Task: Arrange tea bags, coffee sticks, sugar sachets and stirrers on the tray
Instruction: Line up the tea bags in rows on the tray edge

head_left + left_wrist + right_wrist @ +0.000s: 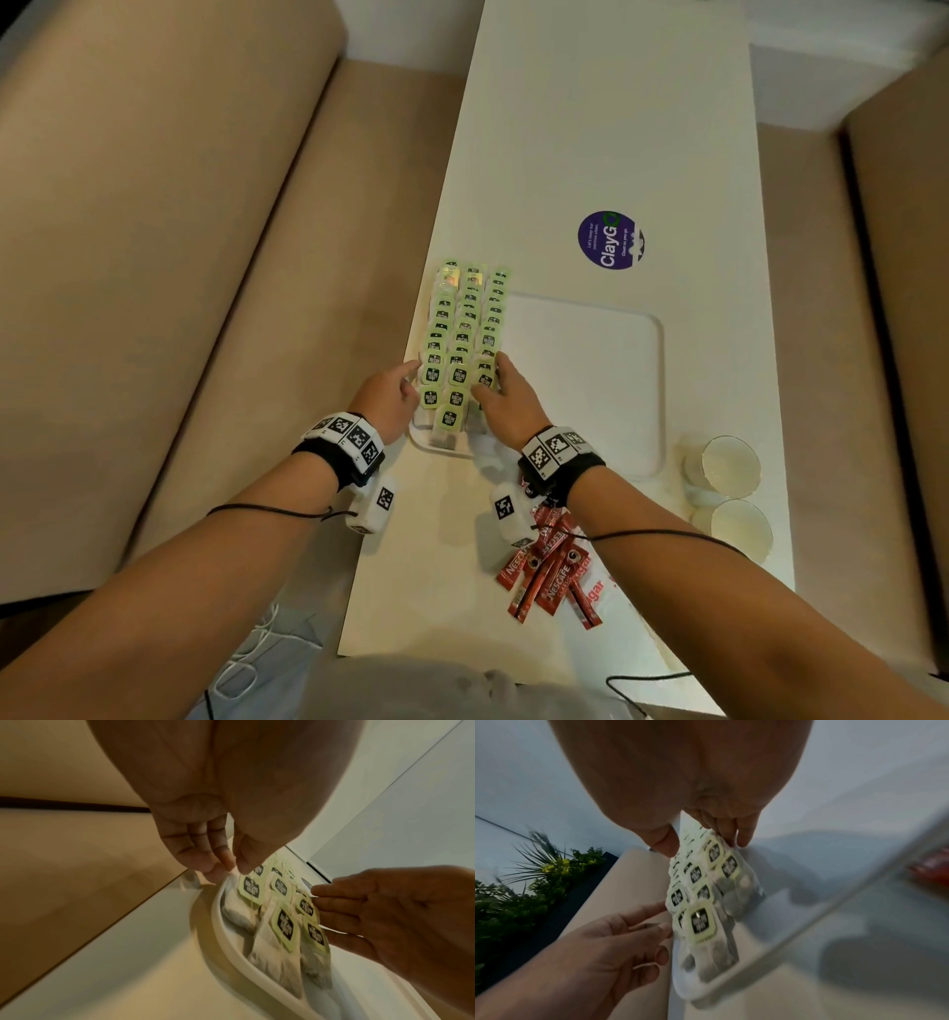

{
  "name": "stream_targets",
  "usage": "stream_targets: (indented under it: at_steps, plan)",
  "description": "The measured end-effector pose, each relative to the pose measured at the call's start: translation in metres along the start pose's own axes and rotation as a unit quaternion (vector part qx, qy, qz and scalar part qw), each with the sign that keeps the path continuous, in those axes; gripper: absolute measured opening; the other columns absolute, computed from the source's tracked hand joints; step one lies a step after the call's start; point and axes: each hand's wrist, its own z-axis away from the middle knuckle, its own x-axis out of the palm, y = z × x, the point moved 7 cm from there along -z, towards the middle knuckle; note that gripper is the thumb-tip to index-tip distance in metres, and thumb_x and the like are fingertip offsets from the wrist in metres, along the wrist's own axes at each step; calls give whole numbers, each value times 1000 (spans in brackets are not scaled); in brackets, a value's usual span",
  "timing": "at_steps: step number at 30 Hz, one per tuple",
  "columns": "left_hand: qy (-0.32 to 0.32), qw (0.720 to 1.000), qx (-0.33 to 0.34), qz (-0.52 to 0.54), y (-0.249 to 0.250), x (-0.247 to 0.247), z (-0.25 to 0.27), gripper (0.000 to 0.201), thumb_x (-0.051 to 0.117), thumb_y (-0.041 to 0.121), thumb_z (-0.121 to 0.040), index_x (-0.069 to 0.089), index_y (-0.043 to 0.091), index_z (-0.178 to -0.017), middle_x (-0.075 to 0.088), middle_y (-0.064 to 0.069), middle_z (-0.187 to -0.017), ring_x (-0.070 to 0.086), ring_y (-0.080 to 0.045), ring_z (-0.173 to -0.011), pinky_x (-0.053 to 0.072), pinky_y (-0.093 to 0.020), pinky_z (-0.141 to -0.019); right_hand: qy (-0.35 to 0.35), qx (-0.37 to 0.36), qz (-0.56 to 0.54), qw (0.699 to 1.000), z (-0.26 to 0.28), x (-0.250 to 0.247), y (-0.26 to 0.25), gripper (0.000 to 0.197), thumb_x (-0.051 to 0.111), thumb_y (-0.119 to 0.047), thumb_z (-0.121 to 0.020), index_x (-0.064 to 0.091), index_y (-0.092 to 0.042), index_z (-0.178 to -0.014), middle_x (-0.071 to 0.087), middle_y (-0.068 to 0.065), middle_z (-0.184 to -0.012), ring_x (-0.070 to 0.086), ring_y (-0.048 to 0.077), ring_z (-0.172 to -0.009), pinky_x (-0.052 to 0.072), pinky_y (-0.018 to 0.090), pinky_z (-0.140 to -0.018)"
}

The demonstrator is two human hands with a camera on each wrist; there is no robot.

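On a long white table (606, 128) between beige sofas, green-tagged paper tea bags (464, 329) fill the flat white tray's (590, 360) left side. Left hand (387, 393) and right hand (508, 395), fingers straight, flank them, gripping nothing. The bags look light and limp, best nudged edgewise.

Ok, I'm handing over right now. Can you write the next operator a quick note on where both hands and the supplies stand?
Left hand: fingers straight, touching the left edge of the green-tagged tea bags.
Right hand: fingers straight, pressing the right edge of the same rows.
White rectangular plastic tray: three rows of tea bags fill its left side; the rest is bare.
Red Nescafe coffee sticks and white sugar sachets lie loose on the white table, near the body.
Two clear glass cups stand right of the tray.
Done: tea bags.
Left: coffee, sugar, stirrers; no stirrers visible.
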Motion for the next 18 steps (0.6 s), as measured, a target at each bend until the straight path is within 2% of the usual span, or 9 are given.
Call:
stream_targets:
  at_steps: [4,6,8,10,12,14,18]
  plan:
    - [-8,1000,5,3,10,-3,1,48,50,1,-97,50,11,-144,64,-8,-123,62,-25,-101,43,-25,-87,11,-9,7,1000,-12,-13,-11,35,55,-18,-98,49,-22,-133,65,-6,-129,63,15,-112,48,31,-93]
    - [-12,1000,6,14,14,-6,-1,47,46,0,-98,49,10,-143,60,-7,-136,61,-26,-112,44,-27,-93,13,-10,15,1000,-18,-15,-14,33,54,-20,-98,48,-21,-131,64,-5,-129,63,16,-111,47,30,-91]
    - [-21,999,-4,35,15,-7,-4,53,44,4,-100,39,15,-152,52,-5,-147,57,-23,-124,45,-32,-104,15,-10,17,1000,-23,-13,-17,32,54,-20,-98,48,-20,-129,64,-4,-128,63,17,-110,47,31,-90]
    - [-40,997,1,65,20,-5,-6,60,45,1,-99,31,16,-156,46,-5,-152,47,-19,-137,38,-32,-113,10,-5,13,1000,-27,-9,-16,31,54,-19,-98,48,-20,-128,65,-4,-125,64,18,-108,49,32,-90]
    - [-57,993,-3,101,30,-4,-4,61,43,-5,-99,28,12,-156,41,-3,-154,38,-17,-144,31,-23,-111,6,1,9,1000,-29,-6,-14,32,55,-20,-97,48,-21,-127,66,-5,-123,66,16,-106,52,32,-88]
    - [-57,991,-3,120,36,-5,-5,59,41,-8,-100,30,10,-155,45,3,-146,39,-10,-139,30,-17,-104,17,6,1,1000,-30,-9,-12,34,57,-22,-96,48,-23,-128,66,-6,-123,66,16,-106,53,32,-88]
    - [-50,988,1,148,37,-6,-10,58,40,-9,-99,35,11,-152,43,13,-132,38,-2,-130,30,-17,-104,30,13,-7,999,-37,-19,-13,29,57,-21,-96,49,-19,-124,66,-6,-119,65,15,-103,48,31,-83]
